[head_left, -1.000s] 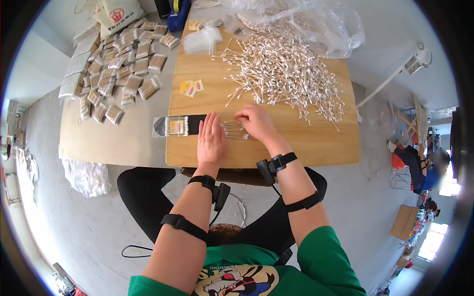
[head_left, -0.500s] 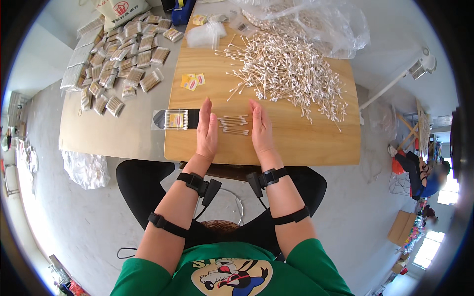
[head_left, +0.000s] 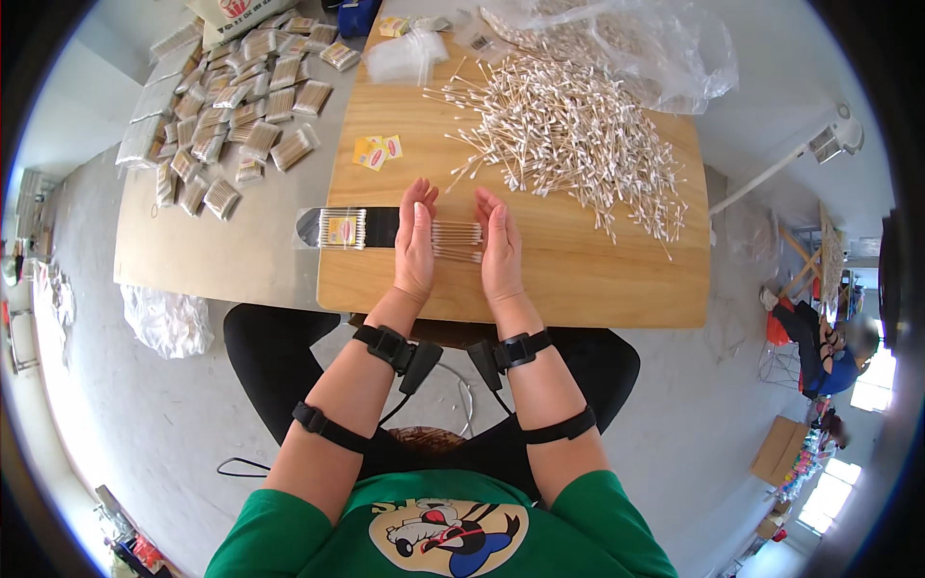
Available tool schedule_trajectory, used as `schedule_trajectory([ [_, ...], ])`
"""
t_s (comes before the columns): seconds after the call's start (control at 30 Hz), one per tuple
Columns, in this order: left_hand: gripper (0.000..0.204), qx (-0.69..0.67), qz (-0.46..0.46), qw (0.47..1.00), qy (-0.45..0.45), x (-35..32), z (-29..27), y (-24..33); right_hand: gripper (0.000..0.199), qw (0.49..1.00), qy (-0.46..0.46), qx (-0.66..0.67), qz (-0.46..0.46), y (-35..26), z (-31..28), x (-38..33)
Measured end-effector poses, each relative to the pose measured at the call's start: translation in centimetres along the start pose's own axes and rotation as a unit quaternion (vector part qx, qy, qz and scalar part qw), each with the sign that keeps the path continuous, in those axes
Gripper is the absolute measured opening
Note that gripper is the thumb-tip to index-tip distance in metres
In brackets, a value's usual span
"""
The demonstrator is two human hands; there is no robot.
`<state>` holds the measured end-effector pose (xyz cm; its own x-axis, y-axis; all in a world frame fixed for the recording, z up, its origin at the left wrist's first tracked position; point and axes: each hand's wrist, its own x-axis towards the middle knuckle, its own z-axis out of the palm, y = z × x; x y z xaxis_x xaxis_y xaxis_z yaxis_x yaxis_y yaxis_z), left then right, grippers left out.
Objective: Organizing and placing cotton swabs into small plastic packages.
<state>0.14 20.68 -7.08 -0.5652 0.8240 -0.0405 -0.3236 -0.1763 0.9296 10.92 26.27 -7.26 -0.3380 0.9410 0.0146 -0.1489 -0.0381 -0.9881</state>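
With palms facing inward, my left hand [head_left: 416,241] and right hand [head_left: 500,246] stand edge-down on the wooden board [head_left: 578,279], flat and open, pressing a small row of cotton swabs [head_left: 456,240] between them to square the ends. Loose swab pile [head_left: 568,135] lies far right; counter [head_left: 241,260] carries packed bundles [head_left: 241,106] far left.

Clear packet [head_left: 344,228] with yellow label left of hands; yellow-red labels [head_left: 377,151] beyond; filled packets [head_left: 231,106] piled far left.
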Motion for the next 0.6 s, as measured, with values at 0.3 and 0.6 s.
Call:
schedule_trajectory([
  [0.3, 0.053, 0.023, -0.002, 1.000, 0.012, 0.0, -0.7, 0.3, 0.054, 1.000, 0.017, 0.013, 0.010, 0.3, -0.1, -1.1],
  [0.6, 0.053, -0.042, -0.001, 0.999, 0.006, -0.7, -0.1, 0.1, 0.049, 0.995, 0.024, -0.093, -0.038, -0.1, 1.2, -0.9],
])
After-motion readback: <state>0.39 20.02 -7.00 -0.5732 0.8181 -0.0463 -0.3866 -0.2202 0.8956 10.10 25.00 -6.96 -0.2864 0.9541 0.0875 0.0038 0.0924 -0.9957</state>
